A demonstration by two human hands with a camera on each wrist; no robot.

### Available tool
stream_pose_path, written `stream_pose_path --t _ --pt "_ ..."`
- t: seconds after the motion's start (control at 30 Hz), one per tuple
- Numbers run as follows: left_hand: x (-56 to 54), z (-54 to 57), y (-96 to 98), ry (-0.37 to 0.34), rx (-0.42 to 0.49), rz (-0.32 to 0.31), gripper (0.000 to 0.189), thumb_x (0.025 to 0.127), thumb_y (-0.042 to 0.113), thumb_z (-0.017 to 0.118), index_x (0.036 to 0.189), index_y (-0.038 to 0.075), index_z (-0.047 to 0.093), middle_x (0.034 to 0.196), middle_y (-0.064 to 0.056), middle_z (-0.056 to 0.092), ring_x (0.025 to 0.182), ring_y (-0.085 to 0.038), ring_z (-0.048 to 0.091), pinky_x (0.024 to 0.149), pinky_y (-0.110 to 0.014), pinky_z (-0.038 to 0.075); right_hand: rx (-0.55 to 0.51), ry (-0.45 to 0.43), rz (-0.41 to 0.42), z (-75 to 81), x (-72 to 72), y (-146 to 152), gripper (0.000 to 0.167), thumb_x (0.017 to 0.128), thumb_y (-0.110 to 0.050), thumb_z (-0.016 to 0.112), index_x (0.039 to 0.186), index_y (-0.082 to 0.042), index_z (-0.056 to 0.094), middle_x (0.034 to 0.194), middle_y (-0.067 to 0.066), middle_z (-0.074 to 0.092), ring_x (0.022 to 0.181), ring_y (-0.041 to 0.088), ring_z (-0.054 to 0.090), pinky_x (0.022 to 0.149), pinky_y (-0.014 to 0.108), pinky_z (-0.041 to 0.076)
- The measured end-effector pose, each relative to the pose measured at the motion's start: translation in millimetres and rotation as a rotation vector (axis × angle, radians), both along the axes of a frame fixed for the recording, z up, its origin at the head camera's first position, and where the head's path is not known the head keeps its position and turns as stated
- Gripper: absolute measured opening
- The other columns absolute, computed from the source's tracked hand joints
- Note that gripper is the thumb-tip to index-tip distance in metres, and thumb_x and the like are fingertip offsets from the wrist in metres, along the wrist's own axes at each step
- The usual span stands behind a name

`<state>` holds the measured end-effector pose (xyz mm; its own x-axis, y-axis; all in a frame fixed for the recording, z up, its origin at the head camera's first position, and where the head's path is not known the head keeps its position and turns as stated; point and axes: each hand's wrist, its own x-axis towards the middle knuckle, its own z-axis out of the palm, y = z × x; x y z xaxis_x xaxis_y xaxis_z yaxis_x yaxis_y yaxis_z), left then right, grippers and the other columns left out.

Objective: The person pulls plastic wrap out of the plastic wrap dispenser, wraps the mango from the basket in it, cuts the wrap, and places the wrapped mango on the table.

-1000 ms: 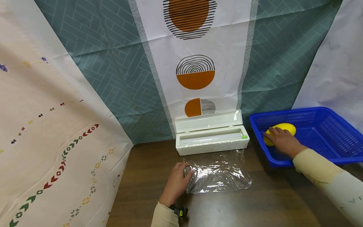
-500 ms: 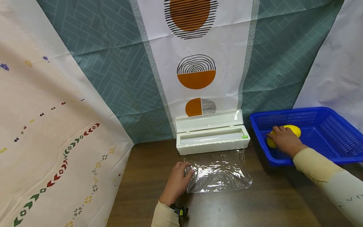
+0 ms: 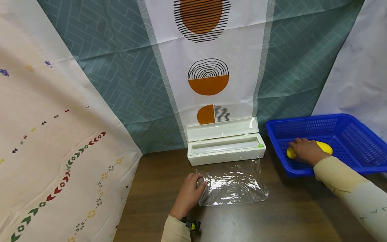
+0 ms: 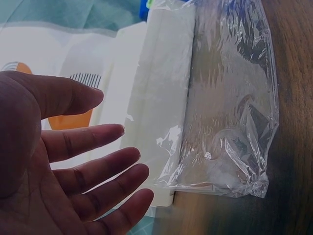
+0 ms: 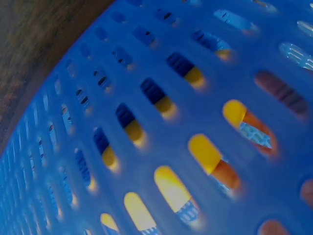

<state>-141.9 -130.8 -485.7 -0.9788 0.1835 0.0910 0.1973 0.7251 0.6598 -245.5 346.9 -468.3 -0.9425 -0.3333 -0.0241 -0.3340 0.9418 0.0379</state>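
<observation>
In the head view my right hand reaches into the blue basket and grips a smooth, long, rounded yellow thing. Its exact kind is unclear, and the hand covers its middle. Through the basket's slots, the right wrist view shows parts of the yellow thing. At the left edge of a sheet of clear cling film is my left hand. In the left wrist view that hand has its fingers spread and loosely bent, with nothing between them. The film comes out of a white dispenser box.
The dispenser's lid stands up at the back, with a roll inside the box. A brown wooden table lies under everything. Patterned cloths hang behind and at the sides.
The yellow thing has shifted right and slightly nearer inside the basket, with my right hand moving along on it. My left hand and the film stay where they were.
</observation>
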Motion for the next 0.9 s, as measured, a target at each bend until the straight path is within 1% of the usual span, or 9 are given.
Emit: stream_pose_path --t 0.23,0.37,0.43,0.57,0.7,0.9 --pt "-0.7 -1.6 -1.2 -0.011 0.004 -0.005 0.033 0.1 0.024 0.061 0.126 0.005 0.065 0.126 -0.011 0.062 0.116 -0.028 0.062 0.097 -0.05 0.051 -0.015 -0.062 -0.017 0.4 0.3 -0.1 0.046 0.081 -0.01 0.076 0.121 0.006 0.062 0.109 0.03 0.063 0.099 0.053 0.06 0.084 0.072 0.045" --pt "-0.1 -3.2 -1.1 -0.023 0.006 -0.008 0.033 0.1 0.025 0.06 0.127 0.006 0.065 0.127 -0.01 0.062 0.117 -0.028 0.062 0.097 -0.05 0.051 -0.047 -0.071 -0.015 -2.7 2.2 0.5 0.044 0.08 -0.011 0.074 0.119 0.005 0.062 0.107 0.029 0.063 0.097 0.052 0.06 0.082 0.072 0.045" --pt "-0.1 -3.5 -0.4 -0.027 0.01 -0.017 0.034 0.1 0.025 0.06 0.128 0.006 0.065 0.128 -0.011 0.061 0.119 -0.028 0.062 0.098 -0.05 0.051 -0.064 -0.076 -0.017 -4.1 3.2 1.8 0.046 0.078 -0.013 0.075 0.118 0.004 0.062 0.105 0.028 0.063 0.095 0.051 0.06 0.08 0.071 0.045" --pt "-0.2 -3.4 0.7 -0.033 0.014 -0.036 0.034 0.101 0.025 0.059 0.129 0.005 0.064 0.131 -0.011 0.06 0.121 -0.03 0.061 0.099 -0.052 0.05 -0.087 -0.102 -0.027 -7.2 4.2 4.9 0.055 0.075 -0.02 0.078 0.122 0.003 0.061 0.104 0.026 0.062 0.094 0.048 0.06 0.077 0.069 0.046" --pt "0.4 -4.1 0.4 -0.027 0.002 -0.027 0.034 0.102 0.025 0.058 0.129 0.005 0.064 0.13 -0.011 0.06 0.121 -0.029 0.061 0.1 -0.051 0.05 -0.097 -0.127 -0.037 -8.4 3.4 4.6 0.061 0.075 -0.027 0.078 0.125 0.003 0.059 0.105 0.028 0.061 0.092 0.048 0.06 0.075 0.067 0.047" --pt "0.9 -3.5 -1.1 -0.019 0.012 -0.018 0.034 0.102 0.024 0.058 0.129 0.005 0.064 0.129 -0.01 0.061 0.122 -0.028 0.061 0.101 -0.051 0.05 -0.118 -0.144 -0.054 -6.9 2.3 0.3 0.063 0.074 -0.031 0.077 0.124 0.002 0.058 0.104 0.026 0.061 0.09 0.044 0.06 0.072 0.065 0.047"
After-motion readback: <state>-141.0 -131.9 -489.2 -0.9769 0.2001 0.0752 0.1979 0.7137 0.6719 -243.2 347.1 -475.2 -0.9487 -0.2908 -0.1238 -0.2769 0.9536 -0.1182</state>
